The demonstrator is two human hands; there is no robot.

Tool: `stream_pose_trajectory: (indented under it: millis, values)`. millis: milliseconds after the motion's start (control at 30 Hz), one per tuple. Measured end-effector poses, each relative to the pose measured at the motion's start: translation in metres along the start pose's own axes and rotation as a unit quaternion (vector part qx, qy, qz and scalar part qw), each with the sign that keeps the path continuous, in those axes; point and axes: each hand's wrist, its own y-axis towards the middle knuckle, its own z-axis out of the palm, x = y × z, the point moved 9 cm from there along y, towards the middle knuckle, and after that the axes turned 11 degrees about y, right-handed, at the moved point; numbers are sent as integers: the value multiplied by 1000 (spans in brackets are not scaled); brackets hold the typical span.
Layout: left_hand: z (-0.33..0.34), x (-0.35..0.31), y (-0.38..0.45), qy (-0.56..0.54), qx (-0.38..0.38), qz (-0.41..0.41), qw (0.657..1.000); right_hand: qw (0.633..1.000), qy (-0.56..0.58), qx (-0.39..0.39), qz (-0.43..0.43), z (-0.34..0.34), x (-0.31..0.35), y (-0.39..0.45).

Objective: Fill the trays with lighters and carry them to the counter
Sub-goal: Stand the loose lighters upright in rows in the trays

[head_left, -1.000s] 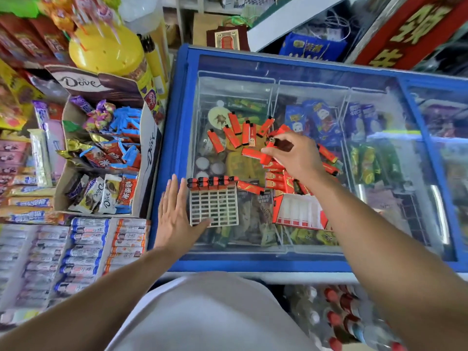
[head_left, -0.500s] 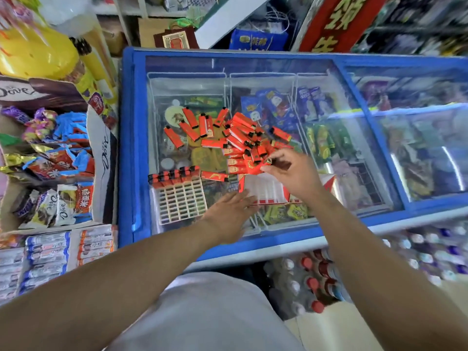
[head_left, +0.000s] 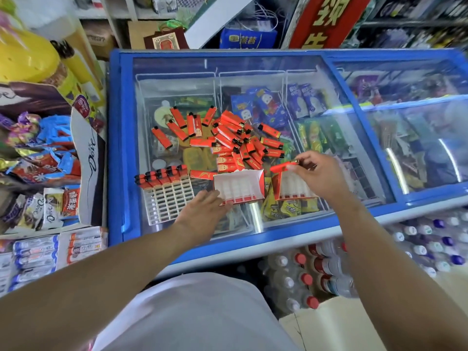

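Obs., from beside the freezer chest (head_left: 119, 138). All work items lay on its glass lid.

Left hand (head_left: 200, 211): fingers out flat, tips touching the near corner of the red-and-white tray (head_left: 239, 188); it gripped nothing. That tray sat empty, slots up, at the lid's near-centre.

Right hand (head_left: 319, 173): pinched one red lighter (head_left: 282, 167) between thumb and fingers, held level just above a second red tray (head_left: 293, 187), which sat just right of the first.

Loose lighters (head_left: 235, 140): a heap of red ones farther back on the lid, behind both trays, with several strays to its left.

White grid tray (head_left: 168, 198): near the chest's left edge, one row of lighters standing along its far side, remaining cells vacant.

Judgement: slotting stage, early; most lighters unplaced.

Risks:
- The lighter was held level, the slots open upward; unless turned it could jam or lie across the dividers.
- The trays look like light card on slick glass. A push could slide one toward the near edge, since the left hand only touched.
- A sleeve or wrist sweeping the heap could scatter lighters off the lid.
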Motion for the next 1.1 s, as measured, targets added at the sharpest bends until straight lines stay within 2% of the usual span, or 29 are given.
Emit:
stream_pose_trajectory:
  millis: [67, 133, 200, 333, 533, 667, 933, 1100]
  values:
    - [1, 0, -1, -4, -2, -4, 1000, 1000, 5, 17, 24, -12, -9, 6]
    - [1, 1, -2, -9, -2, -12, 1000, 996, -32, 56, 56, -16, -21, 10]
    - [3, 1, -3, -13, -1, -19, 1000, 992, -84, 64, 74, -15, -32, 10]
    - [10, 3, -9, -16, -19, -39, 999, 982, -173, 61, 45, 13, -34, 4]
    - [16, 13, -23, -20, -16, -66, 997, 986, -143, 87, 21, 65, -22, -9]
    - [14, 23, -32, -49, -39, -94, 994, 989, -128, 73, 0, 89, -5, -9]
    - [12, 23, -36, -91, -58, -90, 990, 984, -177, 17, -31, 91, 16, 10]
    - [13, 15, -31, -79, -51, -82, 992, 975, -212, 53, -41, 96, 17, 14]
